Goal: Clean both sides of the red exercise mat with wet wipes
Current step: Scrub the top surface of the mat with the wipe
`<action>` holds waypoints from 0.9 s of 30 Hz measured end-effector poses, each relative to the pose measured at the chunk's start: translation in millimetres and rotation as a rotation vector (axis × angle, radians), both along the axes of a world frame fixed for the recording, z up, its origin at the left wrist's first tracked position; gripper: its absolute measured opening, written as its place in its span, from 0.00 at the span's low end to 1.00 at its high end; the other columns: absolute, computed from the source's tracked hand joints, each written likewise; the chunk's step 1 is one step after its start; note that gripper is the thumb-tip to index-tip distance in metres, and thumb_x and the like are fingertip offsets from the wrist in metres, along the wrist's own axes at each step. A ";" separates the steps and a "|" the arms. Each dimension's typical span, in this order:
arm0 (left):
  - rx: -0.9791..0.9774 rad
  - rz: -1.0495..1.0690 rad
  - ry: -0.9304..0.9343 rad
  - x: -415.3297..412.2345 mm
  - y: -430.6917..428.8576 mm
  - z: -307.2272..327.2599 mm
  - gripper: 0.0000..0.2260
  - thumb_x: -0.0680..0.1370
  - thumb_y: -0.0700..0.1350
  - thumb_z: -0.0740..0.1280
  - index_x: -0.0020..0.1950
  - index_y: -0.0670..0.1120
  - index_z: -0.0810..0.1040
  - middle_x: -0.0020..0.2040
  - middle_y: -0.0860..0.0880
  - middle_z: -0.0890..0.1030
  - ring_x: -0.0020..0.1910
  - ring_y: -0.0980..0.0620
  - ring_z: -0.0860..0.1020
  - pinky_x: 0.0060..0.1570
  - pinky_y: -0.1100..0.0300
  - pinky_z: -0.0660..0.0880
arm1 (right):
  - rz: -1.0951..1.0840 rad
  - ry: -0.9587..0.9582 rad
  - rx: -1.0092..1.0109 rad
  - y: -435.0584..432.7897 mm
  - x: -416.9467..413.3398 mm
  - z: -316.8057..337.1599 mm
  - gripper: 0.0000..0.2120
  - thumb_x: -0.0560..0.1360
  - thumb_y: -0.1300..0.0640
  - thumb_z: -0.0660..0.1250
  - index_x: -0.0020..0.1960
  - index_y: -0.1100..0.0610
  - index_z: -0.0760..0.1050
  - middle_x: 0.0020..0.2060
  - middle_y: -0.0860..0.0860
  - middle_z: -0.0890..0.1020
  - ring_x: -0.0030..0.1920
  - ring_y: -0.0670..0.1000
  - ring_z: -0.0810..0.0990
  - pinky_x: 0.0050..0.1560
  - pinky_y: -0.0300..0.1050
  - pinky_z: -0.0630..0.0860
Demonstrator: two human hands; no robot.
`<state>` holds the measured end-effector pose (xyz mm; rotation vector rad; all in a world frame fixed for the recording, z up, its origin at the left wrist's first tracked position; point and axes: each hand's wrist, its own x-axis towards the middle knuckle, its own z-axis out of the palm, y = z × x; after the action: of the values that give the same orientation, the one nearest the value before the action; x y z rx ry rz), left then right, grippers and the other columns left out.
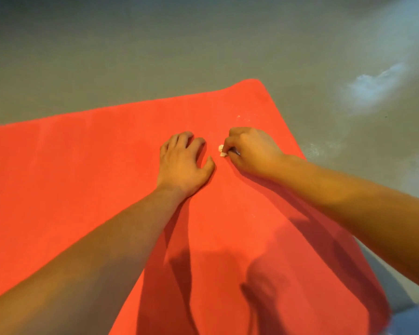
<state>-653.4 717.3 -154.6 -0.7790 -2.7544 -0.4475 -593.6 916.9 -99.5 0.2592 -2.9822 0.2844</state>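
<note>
My right hand point(250, 151) pinches a balled wipe point(221, 151) against the red mat point(82, 180). Just left of it, my left hand point(183, 163) rests flat, fingers loosely spread, gripping nothing.

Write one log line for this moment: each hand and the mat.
left hand: rests on red mat, holds nothing | right hand: pinches small white wipe against mat | floor: grey, under mat

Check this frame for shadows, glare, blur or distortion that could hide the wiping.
Head view: soft all over; dark arm shadows cross the near part of the red mat; pale glare on the grey floor at right; the wipe pinched in the right hand is only a blurry white scrap.
</note>
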 end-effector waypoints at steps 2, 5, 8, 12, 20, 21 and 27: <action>0.004 -0.006 -0.006 -0.5 -0.2 -0.5 0.23 0.75 0.62 0.63 0.66 0.54 0.78 0.68 0.49 0.75 0.69 0.45 0.70 0.68 0.46 0.68 | -0.054 -0.013 0.020 -1.6 -30.6 1.9 0.10 0.73 0.57 0.67 0.50 0.48 0.85 0.47 0.50 0.82 0.49 0.58 0.82 0.42 0.49 0.75; 0.012 -0.020 -0.010 -0.8 -0.1 0.0 0.22 0.76 0.61 0.63 0.66 0.54 0.79 0.67 0.49 0.75 0.68 0.45 0.71 0.67 0.47 0.68 | -0.167 -0.040 0.021 -6.7 -63.6 3.0 0.12 0.72 0.59 0.67 0.51 0.50 0.85 0.51 0.52 0.83 0.51 0.60 0.82 0.44 0.47 0.74; 0.028 -0.028 -0.011 -0.6 -0.8 0.3 0.20 0.76 0.59 0.64 0.65 0.53 0.79 0.66 0.48 0.75 0.68 0.45 0.71 0.66 0.47 0.69 | -0.181 -0.049 0.041 -14.9 -49.0 5.1 0.12 0.73 0.59 0.66 0.53 0.51 0.84 0.52 0.53 0.82 0.52 0.60 0.81 0.44 0.47 0.72; 0.038 -0.031 -0.012 -1.3 -1.1 0.3 0.19 0.76 0.58 0.65 0.64 0.54 0.80 0.66 0.49 0.76 0.67 0.45 0.72 0.64 0.47 0.70 | -0.067 -0.029 0.009 -19.6 21.6 6.0 0.10 0.73 0.57 0.66 0.50 0.51 0.84 0.46 0.51 0.80 0.47 0.59 0.81 0.40 0.49 0.73; 0.075 -0.061 0.007 -1.2 -0.7 0.2 0.19 0.75 0.57 0.66 0.63 0.52 0.81 0.61 0.49 0.76 0.62 0.45 0.74 0.59 0.48 0.73 | -0.009 -0.067 0.020 -21.5 68.0 10.2 0.09 0.73 0.55 0.67 0.49 0.50 0.84 0.45 0.50 0.80 0.47 0.58 0.81 0.40 0.51 0.76; 0.075 -0.066 0.006 -1.2 -0.7 -0.6 0.19 0.75 0.56 0.66 0.63 0.52 0.81 0.60 0.49 0.76 0.62 0.45 0.74 0.59 0.48 0.73 | -0.035 -0.067 0.021 -21.0 51.2 10.0 0.10 0.73 0.55 0.66 0.50 0.50 0.84 0.46 0.51 0.81 0.48 0.59 0.81 0.41 0.51 0.77; 0.083 -0.085 0.016 -2.4 -1.0 1.4 0.16 0.75 0.55 0.67 0.59 0.51 0.81 0.60 0.49 0.75 0.60 0.45 0.73 0.56 0.49 0.73 | -0.169 -0.094 0.060 -24.8 -2.9 11.1 0.09 0.74 0.57 0.67 0.51 0.52 0.84 0.51 0.54 0.82 0.50 0.62 0.81 0.44 0.49 0.75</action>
<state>-655.7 716.2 -153.1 -0.8775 -2.6764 -0.5666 -596.5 892.0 -88.4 -0.0016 -3.0837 0.1933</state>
